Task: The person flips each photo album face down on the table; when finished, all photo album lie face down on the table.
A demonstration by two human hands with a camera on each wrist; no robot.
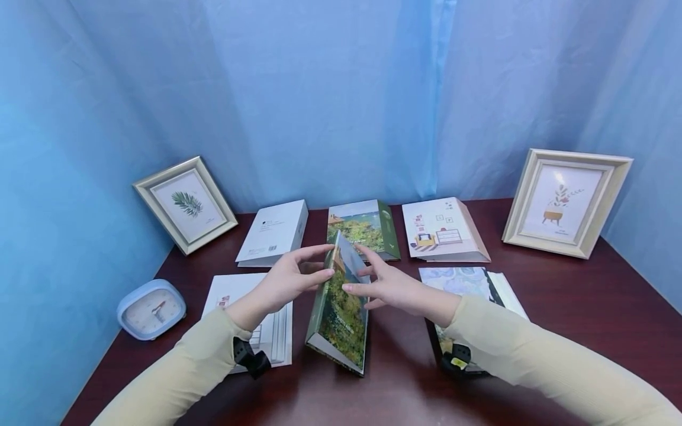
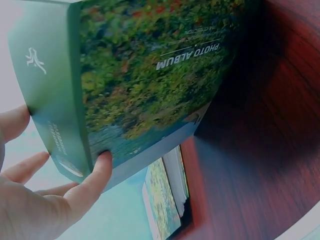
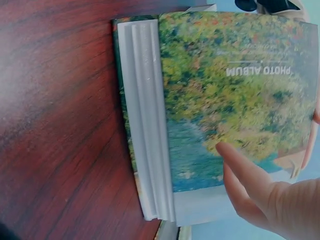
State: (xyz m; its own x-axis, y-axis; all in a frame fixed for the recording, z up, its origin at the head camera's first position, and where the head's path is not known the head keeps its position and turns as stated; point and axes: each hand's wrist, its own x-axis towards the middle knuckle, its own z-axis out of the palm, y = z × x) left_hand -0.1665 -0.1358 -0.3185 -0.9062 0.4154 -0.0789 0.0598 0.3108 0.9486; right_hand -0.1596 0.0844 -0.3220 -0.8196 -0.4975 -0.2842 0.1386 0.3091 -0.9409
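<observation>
A green photo album (image 1: 343, 307) with a painted garden cover stands tilted upright near the middle of the table. Its dark green spine (image 2: 50, 95) faces the left side, and the lettering shows upside down in both wrist views. My left hand (image 1: 293, 275) grips the spine end near the top, thumb on the cover, other fingers at the spine. On the opposite side, my right hand (image 1: 391, 284) holds the upper part with its thumb on the cover; its other fingers are partly hidden behind. White page edges (image 3: 145, 120) show along the album's open side.
Behind stand a white album (image 1: 274, 231), another green album (image 1: 359, 222) and an album with a room drawing (image 1: 439, 231). A white album (image 1: 282, 331) and a floral one (image 1: 458, 281) lie beneath my forearms. A blue clock (image 1: 151, 309) and two picture frames (image 1: 186, 204) (image 1: 567, 201) flank them.
</observation>
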